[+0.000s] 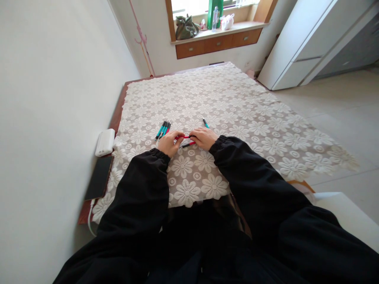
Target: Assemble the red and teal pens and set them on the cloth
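Between my two hands, just above the lace tablecloth, runs a red pen with dark ends. The fingers of my left hand pinch its left end. My right hand closes on the other end. Below it, a second red pen with a black grip lies on the cloth, partly under my right hand. Left of my left hand is a row of several teal and red pens lying side by side. A teal pen with a black grip lies just beyond my right hand.
A lace tablecloth covers the table. Along the left edge, by the wall, are a white power bank and a dark phone with a white cable. A white refrigerator stands at the far right, a windowsill with bags beyond the table.
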A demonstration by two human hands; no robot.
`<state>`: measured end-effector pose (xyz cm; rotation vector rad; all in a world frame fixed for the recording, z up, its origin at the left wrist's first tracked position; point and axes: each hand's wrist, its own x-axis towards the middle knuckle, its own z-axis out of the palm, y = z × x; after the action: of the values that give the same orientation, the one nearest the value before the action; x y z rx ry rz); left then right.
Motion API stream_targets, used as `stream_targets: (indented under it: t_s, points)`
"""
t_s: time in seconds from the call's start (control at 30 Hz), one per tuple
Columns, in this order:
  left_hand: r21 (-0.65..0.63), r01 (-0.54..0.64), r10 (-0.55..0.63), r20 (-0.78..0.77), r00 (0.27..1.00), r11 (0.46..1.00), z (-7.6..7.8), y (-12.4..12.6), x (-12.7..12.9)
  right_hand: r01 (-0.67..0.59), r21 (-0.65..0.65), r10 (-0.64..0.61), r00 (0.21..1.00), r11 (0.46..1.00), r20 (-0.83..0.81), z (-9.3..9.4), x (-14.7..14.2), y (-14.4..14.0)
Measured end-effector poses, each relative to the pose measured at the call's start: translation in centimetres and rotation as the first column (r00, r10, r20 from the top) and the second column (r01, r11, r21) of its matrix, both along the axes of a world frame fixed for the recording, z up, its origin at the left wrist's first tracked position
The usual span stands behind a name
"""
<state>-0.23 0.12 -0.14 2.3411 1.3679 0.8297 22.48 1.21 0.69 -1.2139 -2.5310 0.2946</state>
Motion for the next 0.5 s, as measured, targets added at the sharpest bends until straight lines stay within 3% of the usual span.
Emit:
stream_targets:
  t_s: [0.23, 0.5]
  points:
    - [-0.059, 0.095, -0.1, -0.077, 0.992, 0.994, -0.33, 0.11, -0.07, -0.029, -0.012, 0.029, 0.999, 1.0, 0.04, 0.26, 0.09, -0.08]
    - [-0.055, 0.105, -0.109, -0.074, 0.991, 0.993, -0.11, 0.14, -0.09, -0.054, -0.017, 0.055, 0.998, 0.998, 0.032, 0.02, 0.04, -0.1]
